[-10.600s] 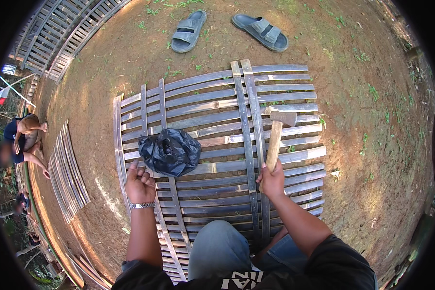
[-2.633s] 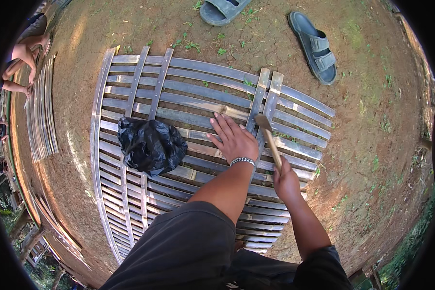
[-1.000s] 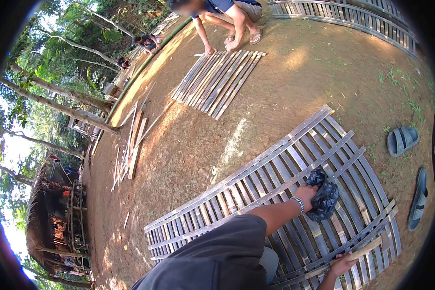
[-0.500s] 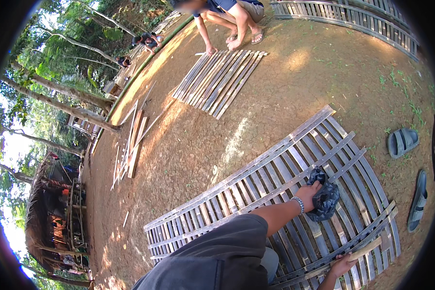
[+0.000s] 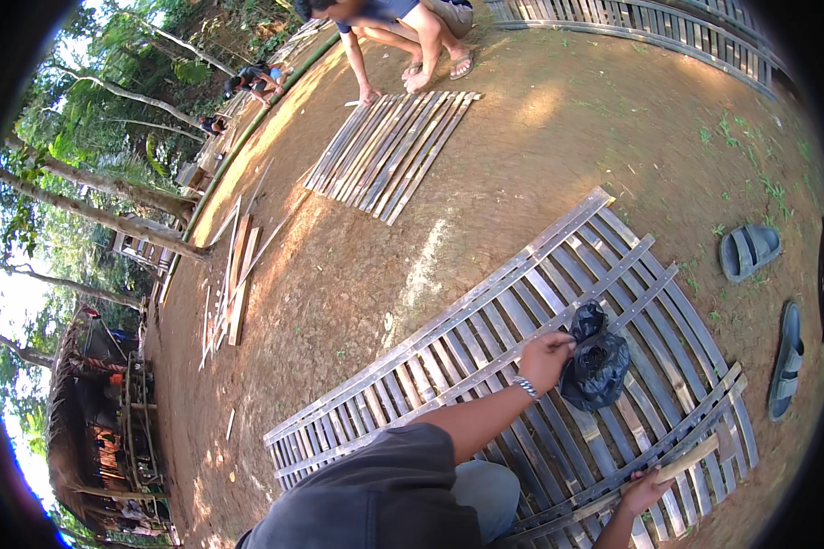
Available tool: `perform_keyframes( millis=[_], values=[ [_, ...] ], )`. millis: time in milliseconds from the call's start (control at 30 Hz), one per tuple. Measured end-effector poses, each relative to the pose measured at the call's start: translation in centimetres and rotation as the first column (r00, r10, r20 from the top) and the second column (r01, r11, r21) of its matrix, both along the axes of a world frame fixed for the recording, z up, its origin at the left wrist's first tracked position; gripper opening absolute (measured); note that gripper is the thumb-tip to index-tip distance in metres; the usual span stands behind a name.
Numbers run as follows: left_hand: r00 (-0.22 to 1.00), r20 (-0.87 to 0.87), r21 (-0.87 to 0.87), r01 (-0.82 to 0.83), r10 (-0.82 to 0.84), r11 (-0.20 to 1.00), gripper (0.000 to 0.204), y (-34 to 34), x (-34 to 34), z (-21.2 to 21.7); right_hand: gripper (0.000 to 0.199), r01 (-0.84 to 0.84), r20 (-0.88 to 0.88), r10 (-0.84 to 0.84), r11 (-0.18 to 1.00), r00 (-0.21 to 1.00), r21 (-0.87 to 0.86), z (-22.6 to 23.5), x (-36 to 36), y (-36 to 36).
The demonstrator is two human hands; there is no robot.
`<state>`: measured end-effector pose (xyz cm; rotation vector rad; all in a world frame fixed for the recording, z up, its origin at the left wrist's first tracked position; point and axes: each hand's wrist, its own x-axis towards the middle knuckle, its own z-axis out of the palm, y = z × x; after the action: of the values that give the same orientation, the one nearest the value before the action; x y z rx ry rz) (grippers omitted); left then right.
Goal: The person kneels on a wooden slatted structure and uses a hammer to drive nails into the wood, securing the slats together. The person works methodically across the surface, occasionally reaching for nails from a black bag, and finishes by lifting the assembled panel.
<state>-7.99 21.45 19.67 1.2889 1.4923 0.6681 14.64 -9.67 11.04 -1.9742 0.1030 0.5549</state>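
Note:
A slatted bamboo panel lies on the ground in front of me, its long strips crossing many short slats. On it sits a crumpled black plastic bag, its mouth gathered open. My left hand, with a bracelet at the wrist, is at the bag's left edge, thumb and fingers pinched together; what is between them is too small to make out. At the panel's near right side, my right hand is closed round the wooden handle of a hammer, whose head points right over the slats.
A pair of grey sandals lies right of the panel. Beyond, a person crouches over a smaller slatted panel. Loose boards lie to the left, near a thatched hut. More panels stand at the far right.
My left hand has drawn back leftward from the bag's mouth to its edge, fingers pinched. My right hand keeps the hammer nearly in place. The whole view has shifted slightly.

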Motion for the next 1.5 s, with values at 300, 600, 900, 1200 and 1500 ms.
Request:
perform_keyframes(
  millis=[300, 600, 900, 1200, 1500],
  values=[
    [0.921, 0.071, 0.472, 0.307, -0.383, 0.826, 0.018, -6.8, 7.4, 0.5, 0.026, 0.067, 0.049, -0.066, 0.998, 0.997, -0.011, -2.9, 5.7, -0.4],
    [0.852, 0.272, 0.288, 0.371, -0.447, 0.883, 0.013, -12.5, 24.3, -8.8, 0.027, 0.046, -0.007, -0.046, 0.999, 0.999, 0.023, -3.5, 7.0, 2.2],
    [0.967, -0.024, 0.318, 0.248, -0.253, 0.915, 0.012, -16.0, 38.2, -16.6, 0.021, 0.035, -0.027, -0.034, 0.999, 0.999, 0.03, -3.6, 8.6, 1.8],
    [0.927, -0.273, 0.431, 0.357, -0.258, 0.829, 0.009, -15.9, 41.2, -19.1, 0.028, 0.009, -0.141, -0.004, 0.999, 0.99, 0.037, -4.1, 10.2, 1.1],
    [0.916, -0.318, 0.448, 0.374, -0.246, 0.812, 0.008, -15.7, 42.7, -20.4, 0.031, -0.086, -0.266, 0.122, 0.986, 0.956, 0.143, -5.0, 13.4, -0.6]
  ],
)
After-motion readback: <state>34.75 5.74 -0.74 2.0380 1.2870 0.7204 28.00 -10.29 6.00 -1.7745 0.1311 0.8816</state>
